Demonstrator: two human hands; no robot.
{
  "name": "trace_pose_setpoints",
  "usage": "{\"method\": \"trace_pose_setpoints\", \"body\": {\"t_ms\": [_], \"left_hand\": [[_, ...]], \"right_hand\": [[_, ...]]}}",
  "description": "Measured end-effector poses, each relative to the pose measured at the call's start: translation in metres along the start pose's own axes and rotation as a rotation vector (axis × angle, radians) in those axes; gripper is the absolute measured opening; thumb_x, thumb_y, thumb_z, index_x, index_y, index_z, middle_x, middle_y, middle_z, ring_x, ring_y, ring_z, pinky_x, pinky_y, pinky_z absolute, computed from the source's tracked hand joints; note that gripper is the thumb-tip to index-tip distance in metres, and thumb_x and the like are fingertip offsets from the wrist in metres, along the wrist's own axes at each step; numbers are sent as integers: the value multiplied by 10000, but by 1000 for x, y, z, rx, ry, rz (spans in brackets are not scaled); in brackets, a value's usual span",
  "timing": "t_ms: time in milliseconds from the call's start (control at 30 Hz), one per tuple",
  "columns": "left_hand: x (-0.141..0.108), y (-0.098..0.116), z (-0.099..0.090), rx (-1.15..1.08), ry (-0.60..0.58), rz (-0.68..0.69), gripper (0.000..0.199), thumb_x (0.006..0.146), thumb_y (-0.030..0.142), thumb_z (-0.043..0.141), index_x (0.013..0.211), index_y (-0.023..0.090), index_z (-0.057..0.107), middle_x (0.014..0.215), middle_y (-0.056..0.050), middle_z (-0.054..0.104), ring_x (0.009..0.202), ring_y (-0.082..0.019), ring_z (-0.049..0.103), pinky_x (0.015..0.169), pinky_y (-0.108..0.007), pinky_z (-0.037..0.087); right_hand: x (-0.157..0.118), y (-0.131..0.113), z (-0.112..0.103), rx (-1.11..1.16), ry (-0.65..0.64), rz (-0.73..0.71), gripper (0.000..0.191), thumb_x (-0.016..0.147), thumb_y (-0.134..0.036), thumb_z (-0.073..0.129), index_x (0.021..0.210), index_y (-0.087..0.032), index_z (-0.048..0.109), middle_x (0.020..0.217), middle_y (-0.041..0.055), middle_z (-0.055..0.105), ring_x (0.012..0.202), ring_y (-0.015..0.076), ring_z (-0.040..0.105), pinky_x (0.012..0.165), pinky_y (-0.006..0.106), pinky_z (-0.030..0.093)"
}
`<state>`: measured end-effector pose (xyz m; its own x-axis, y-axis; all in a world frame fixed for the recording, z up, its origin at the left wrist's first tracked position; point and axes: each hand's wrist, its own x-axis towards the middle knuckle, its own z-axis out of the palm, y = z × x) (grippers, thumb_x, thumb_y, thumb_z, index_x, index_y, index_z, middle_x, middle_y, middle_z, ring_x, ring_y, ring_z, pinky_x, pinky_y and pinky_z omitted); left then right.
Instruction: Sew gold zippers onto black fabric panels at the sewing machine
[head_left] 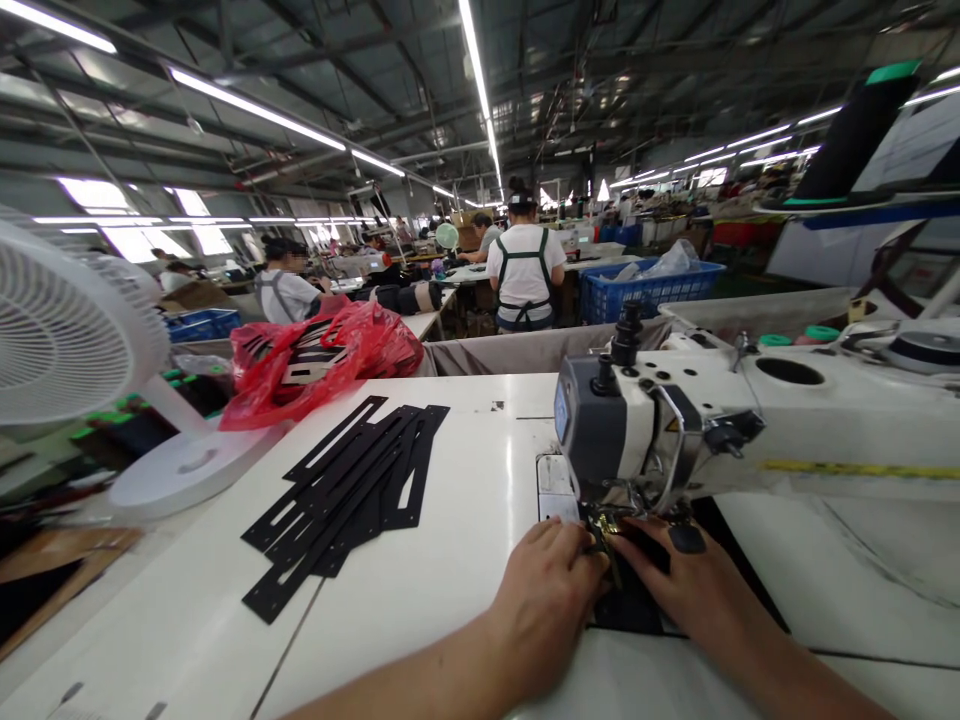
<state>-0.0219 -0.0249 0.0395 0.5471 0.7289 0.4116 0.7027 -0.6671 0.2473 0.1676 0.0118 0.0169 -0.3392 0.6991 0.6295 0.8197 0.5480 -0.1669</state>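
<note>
A black fabric panel (637, 606) lies flat on the sewing machine's bed, beneath the needle area. My left hand (546, 598) is closed at the panel's left edge, its fingers curled beside the presser foot (604, 524). From the right, my right hand (694, 575) bears on the same panel, thumb and fingers drawn in near the foot; its fingertips are partly hidden. The white and grey sewing machine head (622, 420) stands directly above both hands. To the left, several black slotted strips (337, 490) lie in an overlapping, fanned pile on the white table (450, 620).
A red plastic bag (337, 345) holding cut pieces sits at the table's back left, beside a white fan (180, 460). A blue crate (645, 292) stands beyond the table. Behind it, a person (525, 265) faces away. A black thread cone (855, 140) rises at upper right.
</note>
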Motion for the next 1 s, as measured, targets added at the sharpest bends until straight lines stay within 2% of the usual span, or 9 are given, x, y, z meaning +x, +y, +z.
{"method": "trace_pose_setpoints", "body": {"t_ms": [133,367,467,600,667,733,833,900,1000], "left_hand": [[0,-1,-2,47,-58,43,236,881,189,503,1104,196,581,943,-82,554,869,-219,530,756,-375,486],[-1,-3,0,42,-51,46,230,899,186,484,1093,192,607,981,-92,548,905,-222,521,766,-378,480],[-1,-3,0,35,-34,56,222,904,191,480,1081,197,615,990,-92,552,918,-220,531,768,-380,485],[-4,-5,0,-42,-11,24,227,918,214,457,1104,181,584,1006,-90,581,935,-213,562,803,-384,504],[-7,-6,0,-98,9,21,258,922,194,436,1157,154,535,1074,-95,595,1003,-208,563,872,-376,495],[-11,-6,1,-107,32,34,266,918,156,420,1163,143,522,1146,-93,591,1057,-195,558,937,-362,469],[-16,-3,1,-26,83,-10,219,891,146,468,1075,153,586,1203,-102,573,1066,-206,568,971,-388,446],[-18,0,2,22,117,-46,182,871,157,509,1017,159,619,1175,-102,596,1076,-224,569,976,-415,438],[-19,1,4,25,121,16,176,885,166,501,1004,168,630,1102,-81,644,1079,-207,576,1001,-414,412]], "right_hand": [[4,-2,0,-45,-5,64,279,863,-382,441,813,-207,652,803,65,678,756,228,634,668,338,517],[16,-12,5,-210,-80,269,292,809,-274,476,570,-175,614,607,99,635,602,247,615,567,338,435],[20,-11,5,-246,-105,276,315,817,-255,469,558,-162,620,581,100,630,570,231,613,521,310,412],[8,-13,-12,-208,-125,129,323,880,-294,424,748,-154,683,721,90,675,660,212,631,565,303,464],[-5,-20,-25,-151,-132,-38,302,900,-310,420,960,-162,677,964,81,680,879,215,625,747,327,494],[-17,-28,-35,-95,-126,-232,308,899,-274,437,1103,-139,625,1137,86,624,1057,223,559,900,362,456],[-28,-37,-39,-67,-107,-381,310,896,-190,423,1114,-66,606,1123,126,625,1054,229,559,896,375,480],[-29,-40,-38,-70,-97,-377,302,897,-164,406,1082,-61,622,1073,125,646,1007,221,584,858,361,511],[-27,-41,-36,-71,-75,-363,306,895,-140,387,1051,-64,639,1052,123,656,982,208,603,833,340,535]]}}
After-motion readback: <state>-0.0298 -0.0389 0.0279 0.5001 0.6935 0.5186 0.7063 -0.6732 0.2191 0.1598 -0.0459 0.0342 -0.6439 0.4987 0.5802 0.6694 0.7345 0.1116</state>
